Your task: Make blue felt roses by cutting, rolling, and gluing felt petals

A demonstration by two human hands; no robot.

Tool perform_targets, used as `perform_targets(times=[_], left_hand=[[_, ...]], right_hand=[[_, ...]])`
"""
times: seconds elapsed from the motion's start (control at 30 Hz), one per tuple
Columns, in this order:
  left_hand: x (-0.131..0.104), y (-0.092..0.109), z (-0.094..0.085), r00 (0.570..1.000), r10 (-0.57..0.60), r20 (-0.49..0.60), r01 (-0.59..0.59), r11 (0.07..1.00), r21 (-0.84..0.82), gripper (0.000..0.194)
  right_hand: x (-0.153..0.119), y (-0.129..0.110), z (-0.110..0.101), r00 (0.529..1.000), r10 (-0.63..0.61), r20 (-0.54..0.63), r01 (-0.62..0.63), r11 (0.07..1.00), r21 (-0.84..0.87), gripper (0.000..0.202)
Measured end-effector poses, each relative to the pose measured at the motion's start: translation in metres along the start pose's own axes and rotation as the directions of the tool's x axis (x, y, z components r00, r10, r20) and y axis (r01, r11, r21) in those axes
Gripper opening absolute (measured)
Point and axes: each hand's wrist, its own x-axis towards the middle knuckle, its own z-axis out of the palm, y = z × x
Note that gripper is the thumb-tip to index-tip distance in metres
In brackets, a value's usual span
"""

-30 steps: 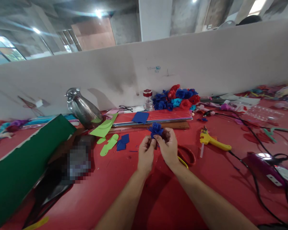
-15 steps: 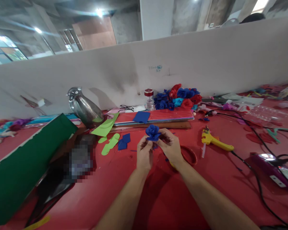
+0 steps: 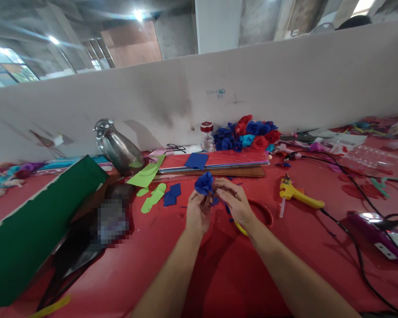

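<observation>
A blue paper flower [image 3: 204, 183] is held up over the red table by its underside in my left hand [image 3: 197, 212], fingers closed. Beside it, my right hand [image 3: 235, 198] has its fingers bent and pressed together near the flower's right edge; whether they pinch anything is too small to tell. Under my right hand lie scissors [image 3: 263, 212] with a red and yellow handle, partly hidden. Small blue paper scraps [image 3: 228, 210] lie close by. Left of my hands are cut blue paper squares [image 3: 171, 194] and light green paper pieces [image 3: 154, 198].
A yellow glue gun [image 3: 298, 194] lies to the right, its cord running to a purple power strip [image 3: 378, 234]. Behind are stacked coloured sheets [image 3: 232, 158], a jar [image 3: 207, 137], finished paper flowers [image 3: 245, 134] and a steel jug [image 3: 119, 148]. A green board [image 3: 36, 234] stands at left.
The flower has moved slightly left and tilted in my left hand. My right fingers have come away from its base to its right side.
</observation>
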Motion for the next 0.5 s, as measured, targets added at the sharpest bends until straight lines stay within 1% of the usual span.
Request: perform_targets(times=[0.07,0.2,0.3,0.43,0.5], left_hand=[[0.000,0.001,0.000,0.999,-0.039,-0.008,0.038,0.999,-0.034,0.020],[0.002,0.001,0.000,0.996,-0.080,-0.049,0.077,0.995,-0.063,0.020],[0.004,0.000,-0.001,0.996,-0.074,-0.055,0.071,0.996,-0.055,0.019],[0.006,-0.003,-0.005,0.998,-0.067,-0.006,0.067,0.998,0.019,0.020],[0.007,-0.005,-0.006,1.000,-0.024,0.001,0.024,0.997,0.069,0.019]], right_hand=[[0.001,0.002,0.000,0.999,0.042,-0.003,-0.042,0.999,0.031,0.017],[0.003,0.006,0.005,0.994,0.096,-0.043,-0.095,0.995,0.018,0.013],[0.003,0.009,0.009,0.989,0.130,-0.076,-0.130,0.991,0.014,0.011],[0.002,0.014,0.009,0.980,0.146,-0.137,-0.151,0.988,-0.025,0.010],[0.002,0.016,0.009,0.975,0.146,-0.167,-0.156,0.987,-0.048,0.011]])
